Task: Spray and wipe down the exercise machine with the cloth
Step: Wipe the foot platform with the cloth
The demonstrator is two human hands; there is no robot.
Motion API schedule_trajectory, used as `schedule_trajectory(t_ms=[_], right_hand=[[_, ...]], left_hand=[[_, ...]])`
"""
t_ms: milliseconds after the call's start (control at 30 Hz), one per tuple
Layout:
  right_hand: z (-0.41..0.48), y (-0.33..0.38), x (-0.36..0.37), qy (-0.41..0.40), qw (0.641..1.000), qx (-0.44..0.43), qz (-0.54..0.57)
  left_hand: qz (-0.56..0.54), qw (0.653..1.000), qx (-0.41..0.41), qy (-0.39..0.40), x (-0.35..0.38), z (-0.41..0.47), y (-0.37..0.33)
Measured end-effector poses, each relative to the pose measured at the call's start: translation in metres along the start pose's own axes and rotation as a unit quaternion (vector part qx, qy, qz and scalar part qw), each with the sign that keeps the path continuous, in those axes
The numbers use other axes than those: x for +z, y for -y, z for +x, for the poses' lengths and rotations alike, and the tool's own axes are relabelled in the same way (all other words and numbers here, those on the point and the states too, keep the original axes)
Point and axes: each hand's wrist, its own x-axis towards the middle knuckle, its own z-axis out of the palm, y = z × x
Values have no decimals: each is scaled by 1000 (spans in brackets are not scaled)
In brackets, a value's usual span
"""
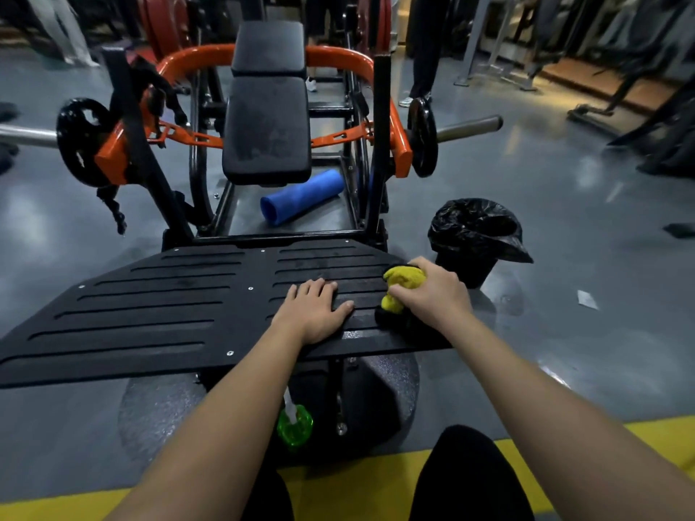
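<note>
The right grip (pixel 432 293) is clutching a crumpled, fuzzy yellow cloth (pixel 402 280) at the right edge of the exercise machine's black, slotted footplate (pixel 169 302). The left grip (pixel 314 312) is lying flat on the ribbed plate, fingers straight. Nearby, a round bin (pixel 474 235) is wearing a crinkly black liner, and I cannot tell what it is holding.

My feed is dim and cool, the wide lens bowing the edges, pale glare streaking the glossy floor (pixel 556 204) right of the footplate (pixel 169 295), warm light and blur far beyond it.
</note>
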Motion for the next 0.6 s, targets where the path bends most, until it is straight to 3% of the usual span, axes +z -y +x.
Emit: schedule_trajectory(t_ms=[233, 333, 467, 600], right_hand=[[-32, 28, 4, 43, 997, 18, -57], [-22, 30, 15, 17, 998, 54, -39], [1, 40, 37, -74, 996, 33, -43], [59, 39, 53, -77, 997, 16, -18]], left_hand=[[9, 1000, 20, 20, -6, 3, 6], [-69, 997, 29, 20, -27, 6, 25], [-7, 996, -30, -84, -30, 8, 68], [-19, 994, -107, -1, -13, 18, 85]])
